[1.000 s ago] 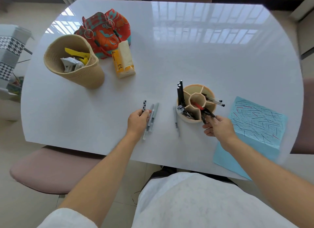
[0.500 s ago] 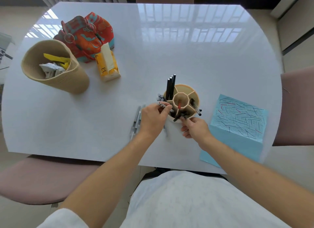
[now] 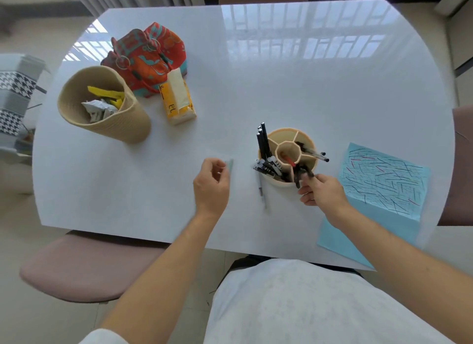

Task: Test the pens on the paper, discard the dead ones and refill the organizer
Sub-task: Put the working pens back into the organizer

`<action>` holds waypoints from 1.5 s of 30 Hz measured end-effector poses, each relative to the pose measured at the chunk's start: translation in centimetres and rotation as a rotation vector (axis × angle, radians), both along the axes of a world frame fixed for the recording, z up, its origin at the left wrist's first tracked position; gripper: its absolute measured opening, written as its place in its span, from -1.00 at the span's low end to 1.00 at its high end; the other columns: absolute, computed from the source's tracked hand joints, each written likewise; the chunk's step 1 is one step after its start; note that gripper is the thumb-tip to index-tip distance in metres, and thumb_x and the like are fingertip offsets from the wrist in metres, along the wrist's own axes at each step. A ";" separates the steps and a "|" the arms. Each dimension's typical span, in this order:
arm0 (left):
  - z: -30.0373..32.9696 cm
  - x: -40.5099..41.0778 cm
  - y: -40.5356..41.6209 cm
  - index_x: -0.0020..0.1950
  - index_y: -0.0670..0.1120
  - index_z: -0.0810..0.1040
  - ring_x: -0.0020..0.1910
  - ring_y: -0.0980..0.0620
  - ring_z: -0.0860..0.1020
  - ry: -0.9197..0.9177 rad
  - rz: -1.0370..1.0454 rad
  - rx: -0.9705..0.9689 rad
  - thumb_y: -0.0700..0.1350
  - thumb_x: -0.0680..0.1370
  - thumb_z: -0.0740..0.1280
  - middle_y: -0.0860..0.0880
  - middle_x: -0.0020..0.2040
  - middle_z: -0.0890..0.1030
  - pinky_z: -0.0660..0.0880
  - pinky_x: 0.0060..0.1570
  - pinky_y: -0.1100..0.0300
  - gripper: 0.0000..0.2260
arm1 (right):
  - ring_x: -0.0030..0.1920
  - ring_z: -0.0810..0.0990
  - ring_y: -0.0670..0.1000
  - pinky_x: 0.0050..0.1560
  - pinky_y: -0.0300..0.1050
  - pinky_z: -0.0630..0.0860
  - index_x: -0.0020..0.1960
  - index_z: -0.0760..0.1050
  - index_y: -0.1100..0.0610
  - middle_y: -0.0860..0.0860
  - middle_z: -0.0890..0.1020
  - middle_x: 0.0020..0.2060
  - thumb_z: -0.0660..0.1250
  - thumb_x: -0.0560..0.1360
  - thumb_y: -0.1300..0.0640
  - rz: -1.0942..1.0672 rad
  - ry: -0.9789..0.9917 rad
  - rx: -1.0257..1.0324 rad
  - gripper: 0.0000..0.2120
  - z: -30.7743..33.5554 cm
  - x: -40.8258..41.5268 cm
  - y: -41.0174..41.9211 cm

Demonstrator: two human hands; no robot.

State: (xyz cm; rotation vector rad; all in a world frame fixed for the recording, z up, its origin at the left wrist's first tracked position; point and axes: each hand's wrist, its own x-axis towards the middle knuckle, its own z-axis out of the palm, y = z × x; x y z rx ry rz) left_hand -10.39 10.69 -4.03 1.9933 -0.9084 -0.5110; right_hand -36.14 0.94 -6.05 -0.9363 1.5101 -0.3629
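The beige round organizer (image 3: 284, 131) stands on the white table (image 3: 281, 74), its compartments holding black pens (image 3: 263, 141), a red pen (image 3: 289, 161), clear pens (image 3: 315, 154) and spotted pens (image 3: 268, 165). My right hand (image 3: 322, 194) pinches the dark pens (image 3: 298, 173) leaning out of the near compartment. My left hand (image 3: 211, 185) hovers left of the organizer with loosely curled fingers; a pale grey pen (image 3: 231, 164) pokes out beside its fingertips. Another thin pen (image 3: 261, 187) lies on the table in front of the organizer. The blue scribbled paper (image 3: 384, 179) lies at the right.
A woven basket (image 3: 133, 121) with crumpled scraps stands at the far left. A yellow tissue pack (image 3: 178, 100) and a red patterned bag (image 3: 148, 57) lie behind it. Pink chairs sit at the near left (image 3: 84, 269) and the right edge (image 3: 463, 164).
My left hand carried the spotted pen from the table into the organizer, then drew back left to the grey pens. My right hand stayed at the organizer's near side.
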 end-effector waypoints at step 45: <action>-4.6 4.8 0.2 -0.32 -0.01 0.52 -0.35 0.10 0.54 -0.145 -0.135 0.763 0.16 0.41 0.44 0.08 -0.36 0.58 0.30 -0.45 0.24 -0.72 | -0.41 0.59 0.06 -0.28 -0.06 0.60 -0.09 0.58 0.19 0.14 0.67 -0.27 0.33 0.64 -0.03 -0.031 0.038 -0.017 -0.70 1.7 0.4 0.3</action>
